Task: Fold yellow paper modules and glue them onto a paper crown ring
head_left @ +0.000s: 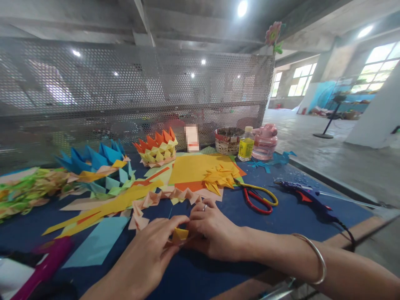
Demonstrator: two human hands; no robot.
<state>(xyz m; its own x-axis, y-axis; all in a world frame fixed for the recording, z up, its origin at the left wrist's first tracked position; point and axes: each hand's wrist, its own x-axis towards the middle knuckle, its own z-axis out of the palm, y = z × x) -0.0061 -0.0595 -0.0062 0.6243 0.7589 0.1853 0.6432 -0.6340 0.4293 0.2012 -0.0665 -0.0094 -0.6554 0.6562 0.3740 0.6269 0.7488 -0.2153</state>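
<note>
Both my hands meet low in the middle over a blue table (pixel 290 214). My left hand (pixel 146 254) and my right hand (pixel 211 231) pinch a small folded yellow paper piece (pixel 180 236) between their fingertips. My right hand wears a ring, and a silver bangle (pixel 315 256) circles its wrist. Just beyond my fingers lies a chain of folded pink paper units (pixel 162 198). Yellow folded units (pixel 220 178) rest on flat yellow and orange sheets (pixel 193 166).
Red-and-yellow scissors (pixel 259 198) and a blue glue gun (pixel 308 198) lie to the right. An orange-yellow paper crown (pixel 158 150), blue paper crown (pixel 93 160), woven cup (pixel 228 141), yellow bottle (pixel 246 145) and pink jar (pixel 265 142) stand before a perforated metal screen (pixel 125 91). A pink tool (pixel 46 264) lies lower left.
</note>
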